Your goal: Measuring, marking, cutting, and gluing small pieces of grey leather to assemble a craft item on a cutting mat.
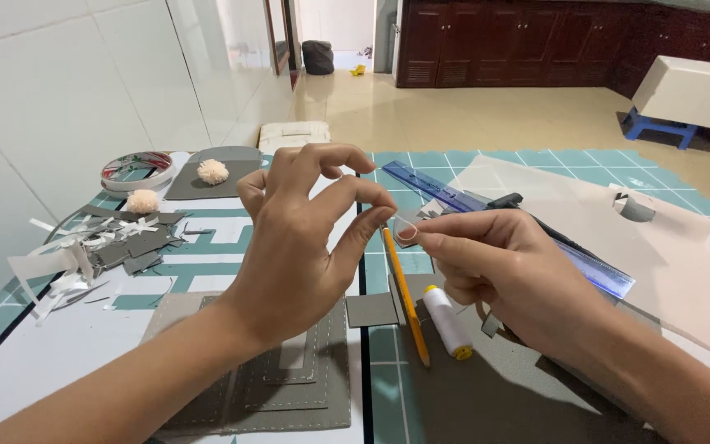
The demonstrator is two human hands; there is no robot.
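The left hand [301, 238] is raised over the mat, thumb and forefinger pinched together on a fine white thread [405, 228], the other fingers curled loosely above. The right hand [499, 267] faces it, forefinger and thumb pinched on the same thread, which forms a small loop between the two sets of fingertips. Whether a needle is held there is too small to tell.

Just below the right hand's knuckles lies a white spool [445, 321] with a yellow end, and beside it, toward the left hand, a yellow pencil [405, 296] runs down the mat. A small grey felt square [371, 310] lies between the pencil and the left wrist. Under the left forearm sits a stack of stitched grey felt [289, 386]. Beyond the right hand a blue ruler [486, 214] slants away, with a dark cutter [507, 200] touching it. Past that, to the right hand's outer side, lies a pale sheet [618, 238] with a curled grey strip [633, 207] on it.

On the far outer side of the left hand are grey and white scraps [92, 247], two cream pompoms [213, 171], and a tape roll [136, 170]. All rest on a teal cutting mat [421, 160]
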